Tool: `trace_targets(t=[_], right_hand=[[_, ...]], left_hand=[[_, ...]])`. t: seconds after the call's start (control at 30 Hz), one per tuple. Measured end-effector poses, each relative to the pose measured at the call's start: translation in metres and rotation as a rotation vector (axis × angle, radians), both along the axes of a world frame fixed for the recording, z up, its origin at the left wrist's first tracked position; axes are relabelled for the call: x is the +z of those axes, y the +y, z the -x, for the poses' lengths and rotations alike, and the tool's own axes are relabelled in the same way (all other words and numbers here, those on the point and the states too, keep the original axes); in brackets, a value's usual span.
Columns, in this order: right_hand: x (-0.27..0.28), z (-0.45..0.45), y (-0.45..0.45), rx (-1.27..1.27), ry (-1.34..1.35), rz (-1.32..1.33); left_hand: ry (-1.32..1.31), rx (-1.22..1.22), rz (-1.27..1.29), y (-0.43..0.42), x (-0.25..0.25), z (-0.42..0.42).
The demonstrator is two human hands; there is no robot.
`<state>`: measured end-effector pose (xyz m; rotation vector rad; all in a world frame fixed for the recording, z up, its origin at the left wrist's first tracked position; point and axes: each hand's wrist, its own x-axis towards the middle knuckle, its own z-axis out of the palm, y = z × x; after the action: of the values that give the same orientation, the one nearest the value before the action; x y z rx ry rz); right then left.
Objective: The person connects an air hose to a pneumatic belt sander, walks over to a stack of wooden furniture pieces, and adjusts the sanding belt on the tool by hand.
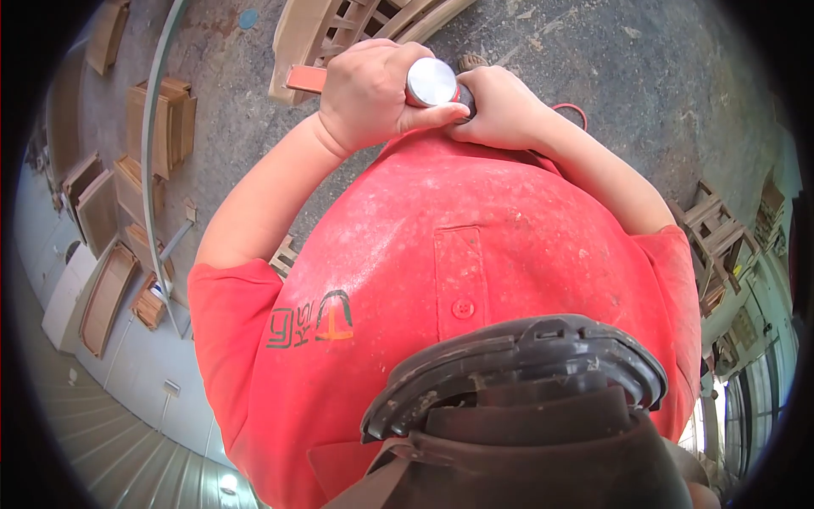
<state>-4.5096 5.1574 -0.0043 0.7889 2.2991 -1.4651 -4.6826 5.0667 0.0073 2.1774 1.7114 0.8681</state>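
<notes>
My left hand (365, 93), at the upper middle, is wrapped round a tool with a round silver cap (432, 82). An orange-red flat piece (306, 79) sticks out on the left side of this hand. Just to the right, my right hand (500, 106) has its fingers closed round a dark part (465, 100) beside the silver cap. Both hands are close together in front of the red shirt. The palms and the lower part of the tool are hidden.
A curved wooden frame (339, 34) lies right beyond my left hand. Stacked wooden panels (161, 127) stand at the left, near a thin grey pole (149, 144). Wooden frames (712, 229) are at the right. A red loop (573, 110) shows beside my right forearm.
</notes>
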Motion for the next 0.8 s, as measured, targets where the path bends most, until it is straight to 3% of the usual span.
trace_targets(t=[0.17, 0.33, 0.4, 0.47, 0.5, 0.53, 0.6, 0.67, 0.7, 0.73, 0.8], right_hand=[[0.003, 0.003, 0.007, 0.023, -0.038, 0.06], [0.026, 0.018, 0.011, 0.052, -0.12, -0.196], [0.017, 0.013, 0.021, 0.036, -0.02, -0.248], [0.024, 0.01, 0.036, 0.002, 0.212, 0.059], [0.044, 0.006, 0.052, 0.033, -0.072, 0.261], [0.039, -0.001, 0.063, 0.033, -0.052, 0.375], [0.031, -0.011, 0.07, -0.065, -0.026, 0.458], [0.069, 0.001, 0.075, 0.013, -0.11, 0.427], [0.082, 0.006, 0.077, 0.106, -0.188, 0.401], [0.074, 0.004, 0.074, 0.099, -0.18, 0.398], [0.043, 0.002, 0.063, 0.104, -0.077, 0.135]], left_hand=[[0.042, 0.015, -0.051, 0.006, 0.0, -0.009], [0.135, 0.05, -0.022, 0.011, 0.018, -0.007], [0.133, 0.055, -0.012, 0.021, 0.024, 0.002], [0.119, 0.061, 0.007, 0.029, 0.037, 0.007], [-0.01, 0.115, 0.105, 0.035, 0.048, 0.008], [-0.139, 0.165, 0.197, 0.039, 0.053, 0.01], [-0.164, 0.122, 0.079, 0.043, 0.042, 0.019], [-0.284, 0.164, 0.105, 0.048, 0.045, 0.017], [-0.223, 0.18, 0.141, 0.049, 0.051, 0.012], [-0.216, 0.173, 0.138, 0.049, 0.052, 0.008], [-0.163, 0.171, 0.183, 0.047, 0.049, 0.006]])
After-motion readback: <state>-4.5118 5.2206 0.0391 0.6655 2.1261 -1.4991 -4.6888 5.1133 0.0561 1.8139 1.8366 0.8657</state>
